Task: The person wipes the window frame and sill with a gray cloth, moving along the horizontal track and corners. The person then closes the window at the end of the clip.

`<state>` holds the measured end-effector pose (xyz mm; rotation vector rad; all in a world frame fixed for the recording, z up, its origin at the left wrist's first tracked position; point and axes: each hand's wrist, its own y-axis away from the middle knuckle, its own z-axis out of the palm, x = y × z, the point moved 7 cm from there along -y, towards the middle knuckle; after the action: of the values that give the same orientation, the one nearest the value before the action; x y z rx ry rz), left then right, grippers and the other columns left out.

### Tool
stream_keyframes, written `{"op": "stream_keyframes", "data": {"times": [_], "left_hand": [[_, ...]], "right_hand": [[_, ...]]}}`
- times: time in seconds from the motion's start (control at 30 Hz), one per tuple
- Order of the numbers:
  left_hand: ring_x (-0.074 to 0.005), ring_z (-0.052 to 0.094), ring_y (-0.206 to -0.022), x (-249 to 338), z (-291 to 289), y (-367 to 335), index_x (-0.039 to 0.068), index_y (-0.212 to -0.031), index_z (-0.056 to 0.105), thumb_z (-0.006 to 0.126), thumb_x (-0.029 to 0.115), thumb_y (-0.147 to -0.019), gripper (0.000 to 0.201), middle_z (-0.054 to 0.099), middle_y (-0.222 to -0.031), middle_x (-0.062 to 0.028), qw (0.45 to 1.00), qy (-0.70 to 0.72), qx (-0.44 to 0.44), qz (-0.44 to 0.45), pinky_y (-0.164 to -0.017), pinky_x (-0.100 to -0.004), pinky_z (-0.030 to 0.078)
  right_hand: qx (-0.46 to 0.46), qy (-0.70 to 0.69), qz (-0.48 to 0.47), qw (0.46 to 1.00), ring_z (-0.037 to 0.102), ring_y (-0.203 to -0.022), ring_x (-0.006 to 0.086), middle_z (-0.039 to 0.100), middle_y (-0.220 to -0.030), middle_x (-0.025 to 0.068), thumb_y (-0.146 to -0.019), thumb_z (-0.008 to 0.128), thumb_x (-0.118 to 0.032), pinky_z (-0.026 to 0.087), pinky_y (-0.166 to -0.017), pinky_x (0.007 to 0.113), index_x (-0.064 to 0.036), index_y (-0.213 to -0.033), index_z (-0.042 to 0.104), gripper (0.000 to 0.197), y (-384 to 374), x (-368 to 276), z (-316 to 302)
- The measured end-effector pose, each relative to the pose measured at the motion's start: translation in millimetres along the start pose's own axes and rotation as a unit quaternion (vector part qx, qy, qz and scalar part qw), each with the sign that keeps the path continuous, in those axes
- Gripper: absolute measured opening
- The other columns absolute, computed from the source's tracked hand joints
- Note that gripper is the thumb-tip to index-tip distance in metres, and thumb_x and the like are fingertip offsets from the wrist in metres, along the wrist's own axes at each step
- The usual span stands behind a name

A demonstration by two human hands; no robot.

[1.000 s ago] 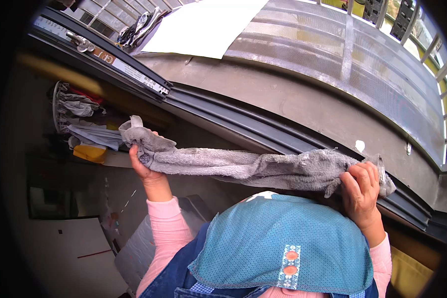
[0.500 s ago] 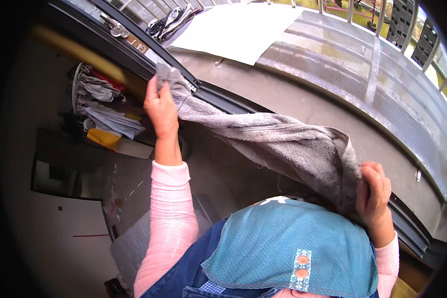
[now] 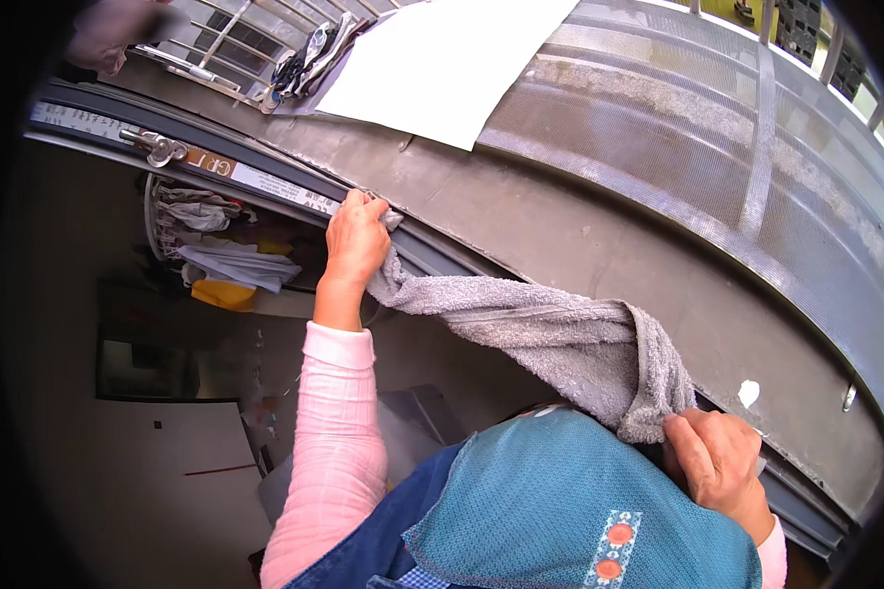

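Note:
A twisted grey terry towel stretches between my two hands. My left hand closes on its far-left end and presses it against the dark window frame, beside the end of a labelled strip. Close to my body on the right, my right hand has its fingers curled round the other end, at the frame's near part. Between the hands the towel sags along the inner side of the dark track. The parts of it inside my fists are hidden.
A metal latch sticks out of the frame at the left. Beyond the track lie a grey sill, a white sheet and a ribbed translucent panel by railings. Laundry hangs from a round rack indoors.
My left hand has moved down and right onto the frame with its towel end. My right hand has come lower, and the towel is more tightly twisted. The view has shifted.

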<state>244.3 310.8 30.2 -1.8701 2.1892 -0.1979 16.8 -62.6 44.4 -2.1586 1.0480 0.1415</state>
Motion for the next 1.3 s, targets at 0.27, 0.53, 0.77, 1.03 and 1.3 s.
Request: {"op": "stream_keyframes", "data": {"times": [0.27, 0.53, 0.77, 1.03, 1.3], "left_hand": [[-0.0319, 0.057, -0.078, 117.9, -37.3, 48.9, 0.0, -0.088, 0.066, 0.051, -0.012, -0.064, 0.031, 0.053, -0.082, -0.0135, 0.968, 0.192, 0.017, 0.158, -0.07, -0.0402, 0.048], [-0.0288, 0.056, -0.074, 56.8, -52.5, 34.6, 0.002, -0.092, 0.069, 0.045, -0.01, -0.068, 0.036, 0.054, -0.083, -0.0129, 0.97, 0.22, 0.104, 0.011, -0.069, -0.033, 0.047], [-0.0334, 0.055, -0.096, 12.3, -41.7, 10.2, 0.006, -0.114, 0.058, 0.071, 0.012, -0.078, 0.039, 0.055, -0.094, -0.0121, 0.982, -0.097, 0.153, -0.06, -0.081, -0.0431, 0.047], [-0.0362, 0.061, -0.099, 16.4, -11.0, 18.2, 0.001, -0.101, 0.066, 0.056, 0.005, -0.085, 0.019, 0.065, -0.109, -0.0155, 0.998, -0.001, 0.052, 0.028, -0.087, -0.0421, 0.047], [-0.0361, 0.062, -0.094, 14.6, -9.2, 10.7, 0.004, -0.105, 0.06, 0.059, 0.01, -0.084, 0.021, 0.063, -0.109, -0.0143, 1.0, -0.016, -0.017, 0.007, -0.079, -0.045, 0.049]], "right_hand": [[0.011, -0.016, 0.012, 1.0, 0.051, -0.051, 0.0136, 0.059, -0.074, 0.0057, -0.063, 0.069, -0.003, 0.038, -0.042, 0.027, 0.0004, -0.093, 0.063, 0.031, -3.6, 5.1, 2.3], [0.029, -0.013, 0.023, 0.999, 0.052, -0.051, 0.0148, 0.059, -0.073, 0.0061, -0.062, 0.069, -0.002, 0.041, -0.041, 0.027, 0.0005, -0.092, 0.062, 0.031, -3.0, 7.7, -0.7], [-0.004, -0.041, 0.033, 0.999, 0.057, -0.054, 0.0205, 0.059, -0.072, 0.0107, -0.054, 0.066, 0.006, 0.045, -0.043, 0.031, 0.0043, -0.09, 0.059, 0.036, -6.9, 7.4, 0.7], [0.007, -0.019, 0.038, 0.999, 0.056, -0.053, 0.0196, 0.059, -0.071, 0.0098, -0.054, 0.065, 0.005, 0.043, -0.042, 0.03, 0.0042, -0.09, 0.06, 0.036, -7.9, 7.8, -1.9], [-0.004, -0.035, 0.042, 0.999, 0.055, -0.052, 0.0194, 0.06, -0.072, 0.0102, -0.052, 0.067, 0.002, 0.042, -0.041, 0.03, 0.0053, -0.092, 0.061, 0.041, -8.1, 8.2, -2.2]]}}
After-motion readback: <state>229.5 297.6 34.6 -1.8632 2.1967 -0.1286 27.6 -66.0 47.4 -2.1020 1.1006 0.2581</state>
